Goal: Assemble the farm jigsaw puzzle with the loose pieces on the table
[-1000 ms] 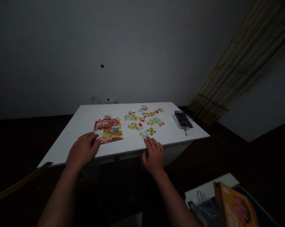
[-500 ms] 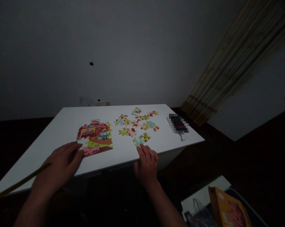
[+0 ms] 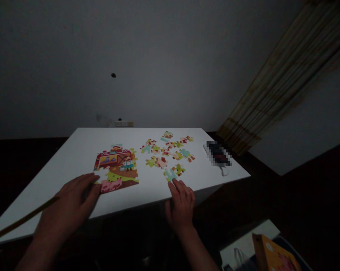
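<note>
Left hand [image 3: 71, 199] beside barn puzzle [image 3: 117, 165], right hand [image 3: 181, 199] against teal piece [image 3: 170, 174], both loosely spread; orange box [image 3: 270, 258] (label [image 3: 269, 246] illegible)

the joined puzzle [image 3: 119, 175] has red, yellow, lime green, brown and spotted pink. the loose pieces [image 3: 162, 163] are lime green, pale blue and pink. the table [image 3: 74, 150] is white and the box [image 3: 275, 254] is orange (with some pink also).

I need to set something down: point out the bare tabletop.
The white table is bare left of the joined puzzle section, beyond the left hand, and between the loose pieces and the pixelated item. It is crowded among the loose pieces and around the right hand.
</note>
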